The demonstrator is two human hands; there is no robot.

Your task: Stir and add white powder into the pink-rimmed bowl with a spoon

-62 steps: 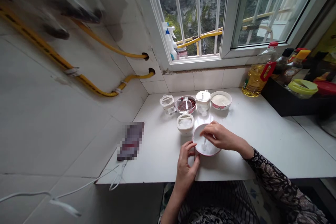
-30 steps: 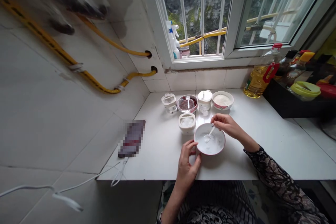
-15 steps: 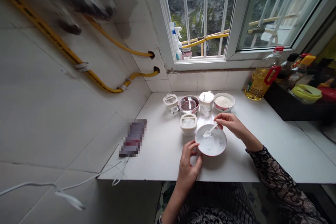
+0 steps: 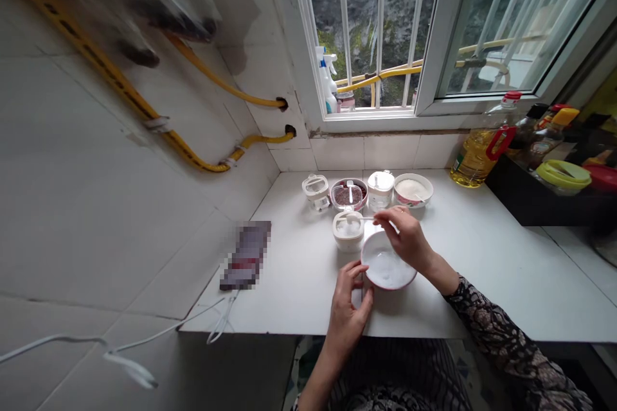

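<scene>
- Sideways above the desk [image 4: 299, 270] runs the white spoon [image 4: 365, 218], tip leftward at the front tub [image 4: 348, 244]; inside or over, I cannot tell.
- Right hand [image 4: 403, 237] pinches the spoon's handle; left hand's [image 4: 348, 305] grip, loosely spread, touches the near bowl [image 4: 373, 246].
- Behind: two more tubs [image 4: 380, 199], two more bowls [image 4: 409, 203].
- Fingers hide the handle's end.

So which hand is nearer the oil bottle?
Right. The right hand, holding a spoon, is left and in front of the oil bottle; the left hand, touching the front bowl, is farther left.
</scene>
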